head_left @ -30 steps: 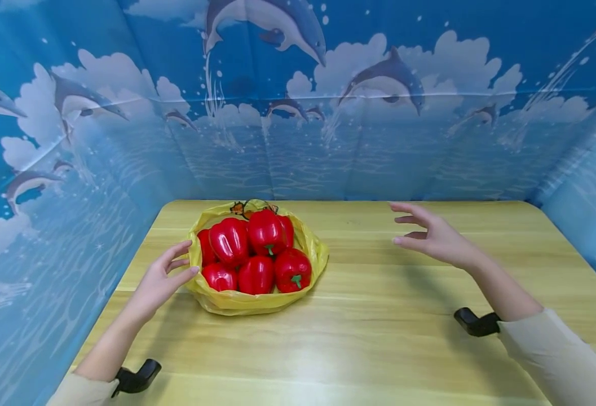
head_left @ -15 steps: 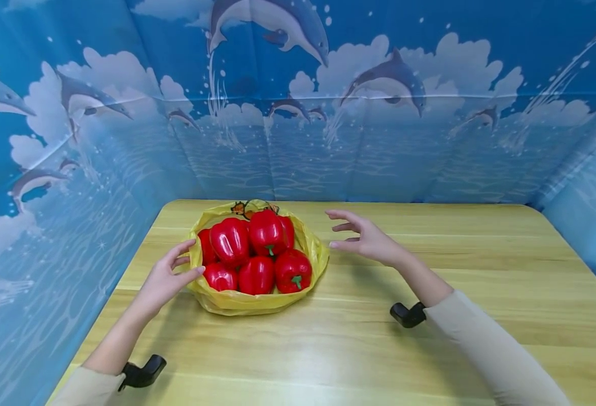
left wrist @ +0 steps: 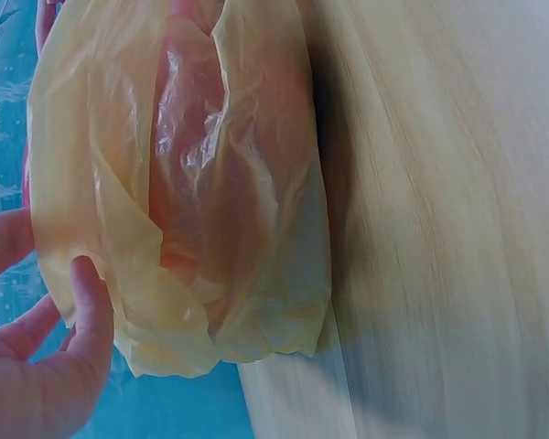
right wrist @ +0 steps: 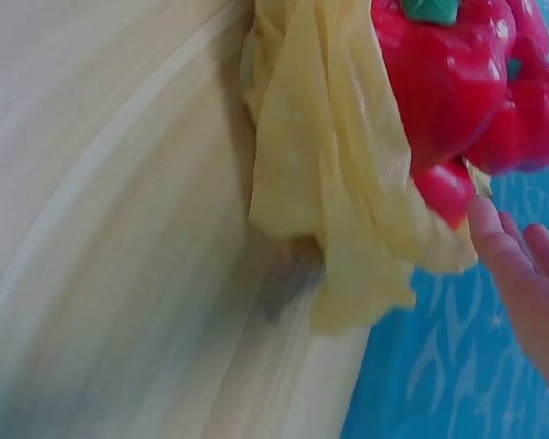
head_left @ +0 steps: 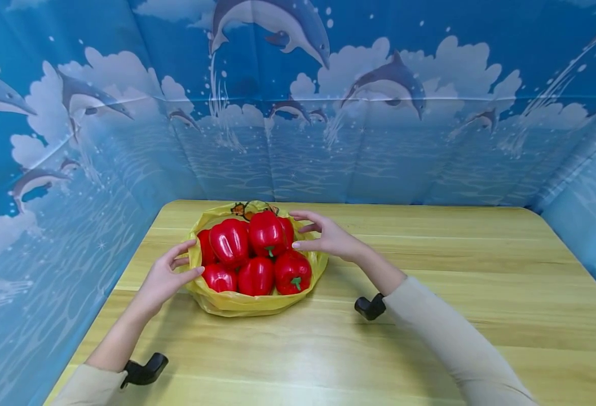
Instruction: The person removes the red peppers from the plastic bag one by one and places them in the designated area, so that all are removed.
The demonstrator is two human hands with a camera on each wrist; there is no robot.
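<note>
A yellow plastic bag [head_left: 257,304] with its mouth rolled wide stands on the wooden table, filled with several glossy red bell peppers [head_left: 229,242]. My left hand [head_left: 163,279] is at the bag's left rim, fingers loosely bent and apart from the thumb. In the left wrist view, the thumb [left wrist: 93,306] overlaps the bag's crinkled side. On the other side, my right hand [head_left: 328,237] reaches over the right rim with its fingers spread beside the peppers. The right wrist view shows those fingers [right wrist: 503,251] just past a low red pepper [right wrist: 446,190].
The pale wooden table [head_left: 455,242] extends right and forward of the bag. A blue dolphin-print cloth [head_left: 298,152] rises behind and along the sides. Black wrist mounts [head_left: 145,369] sit by both sleeves, close over the tabletop.
My right hand has swept left from the table's right half to the bag's right rim. The left hand has shifted slightly right at its rim. The bag and peppers stay put.
</note>
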